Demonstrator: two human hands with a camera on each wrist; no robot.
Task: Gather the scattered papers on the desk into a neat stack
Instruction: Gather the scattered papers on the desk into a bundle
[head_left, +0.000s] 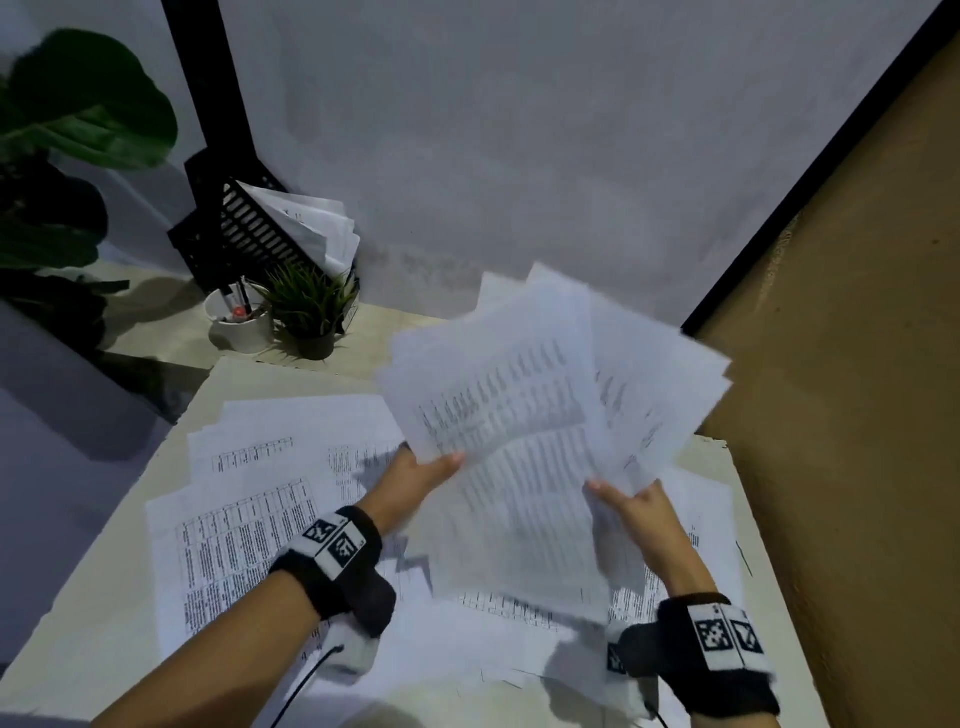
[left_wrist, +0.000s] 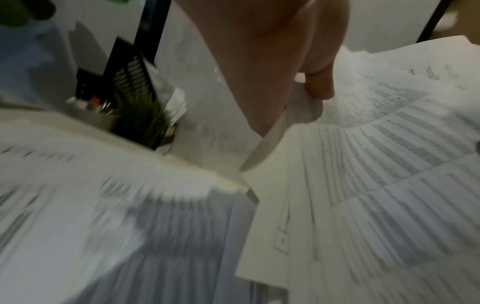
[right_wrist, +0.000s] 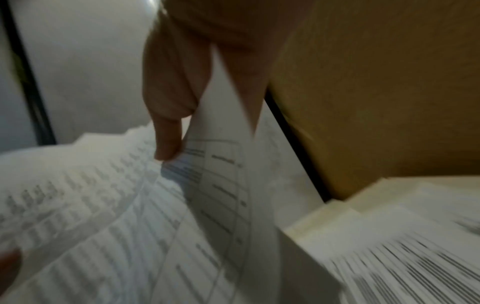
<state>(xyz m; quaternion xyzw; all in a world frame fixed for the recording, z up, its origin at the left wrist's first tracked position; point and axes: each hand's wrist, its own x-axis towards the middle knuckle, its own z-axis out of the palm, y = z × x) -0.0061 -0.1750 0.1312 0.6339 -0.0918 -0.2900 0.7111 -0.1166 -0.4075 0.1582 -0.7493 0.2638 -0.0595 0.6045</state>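
Note:
Both hands hold a fanned bunch of printed papers (head_left: 545, 395) lifted above the desk (head_left: 104, 623). My left hand (head_left: 426, 470) pinches the bunch's lower left edge, thumb on top; in the left wrist view the thumb (left_wrist: 318, 82) presses on the sheets (left_wrist: 376, 174). My right hand (head_left: 631, 499) pinches the lower right edge; in the right wrist view its thumb (right_wrist: 168, 131) lies on the sheets (right_wrist: 103, 205). More printed papers (head_left: 244, 519) lie scattered and overlapping on the desk beneath and to the left. The held sheets are blurred.
At the desk's far left corner stand a black mesh file holder with papers (head_left: 270, 228), a white cup with pens (head_left: 241, 322) and a small potted plant (head_left: 311, 312). A large leafy plant (head_left: 67, 130) is at far left. A brown wall (head_left: 857, 364) borders the right.

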